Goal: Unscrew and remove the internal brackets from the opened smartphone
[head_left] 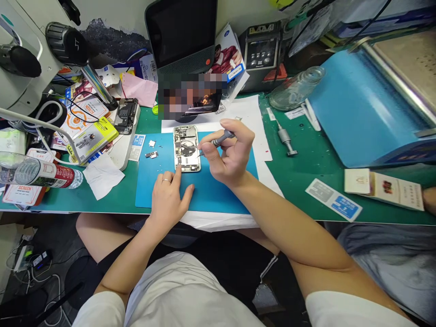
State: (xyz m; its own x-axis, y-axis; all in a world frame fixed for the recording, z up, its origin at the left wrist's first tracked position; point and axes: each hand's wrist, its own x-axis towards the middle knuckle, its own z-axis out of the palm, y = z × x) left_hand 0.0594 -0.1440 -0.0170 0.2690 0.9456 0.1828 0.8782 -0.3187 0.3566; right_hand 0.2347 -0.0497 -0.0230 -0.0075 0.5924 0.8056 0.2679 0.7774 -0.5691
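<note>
An opened phone body (187,149) with bare inner parts lies on a blue mat (218,195). My left hand (168,194) rests on the mat, its index fingertip touching the phone's lower left edge and its other fingers apart, holding nothing. Over the phone's right side, my right hand (231,156) grips a small grey screwdriver (223,137), whose tip points down at the phone's right edge. Left of the phone sit a small metal part (151,155) and a small white piece (151,143). Whether the screwdriver tip touches a screw is too small to tell.
Another opened phone (126,116), a yellow box (93,140) and a bottle (51,175) are at the left. A second screwdriver (286,141), glass jar (297,88) and blue machine (354,104) stand right. Another person's hand (429,199) shows at the right edge.
</note>
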